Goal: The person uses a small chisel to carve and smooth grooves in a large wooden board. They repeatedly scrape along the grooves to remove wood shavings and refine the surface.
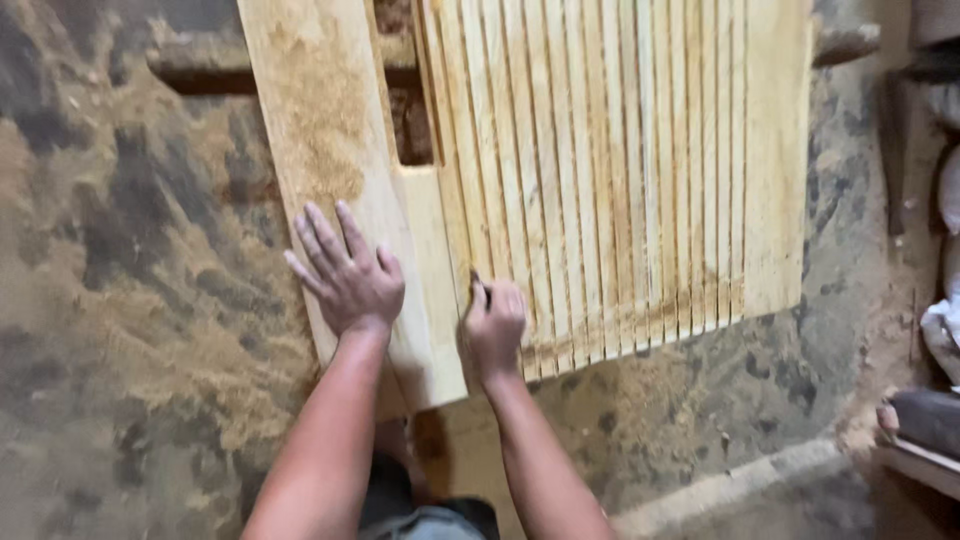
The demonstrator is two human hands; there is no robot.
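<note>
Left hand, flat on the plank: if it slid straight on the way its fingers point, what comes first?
The left hand points up along the wide plank. It would probably reach the sawdust patch on that plank first; nothing else shows in that line.

The left hand (345,280) lies flat, fingers (322,232) spread, on a pale wooden plank (320,120) dusted with sawdust. The right hand (493,328) is closed around a dark pencil (479,288) at the near end of a slatted wooden panel (620,170), above the dusty floor (130,300).
</note>
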